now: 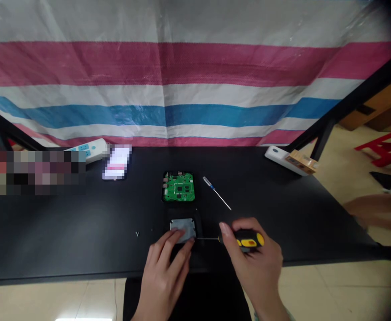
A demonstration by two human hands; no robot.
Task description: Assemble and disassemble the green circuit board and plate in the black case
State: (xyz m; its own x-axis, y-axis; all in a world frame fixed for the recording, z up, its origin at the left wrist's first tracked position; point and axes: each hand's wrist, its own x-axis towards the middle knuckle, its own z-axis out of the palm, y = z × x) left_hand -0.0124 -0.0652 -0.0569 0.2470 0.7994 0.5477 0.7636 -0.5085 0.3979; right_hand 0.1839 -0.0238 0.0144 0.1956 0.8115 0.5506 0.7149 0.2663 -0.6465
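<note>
In the head view, my right hand [257,254] is closed around a black-and-yellow screwdriver [250,240]. Its thin shaft points left, and the tip meets the right edge of a flat grey metal plate [183,226] near my left fingertips. My left hand [166,263] grips that plate from the near side, its fingers hiding the lower part. Dark casing seems to lie around the plate, hard to tell from the black table. Farther back sits a green circuit board [181,187] in a black shell. A second screwdriver [217,192], blue and clear-handled, lies to its right.
A few small screws [137,233] lie on the black table [81,232] left of my hands. At the back left are a lit phone [117,161] and a power strip [95,150]. Another white strip [275,156] and a brown box [300,161] stand back right.
</note>
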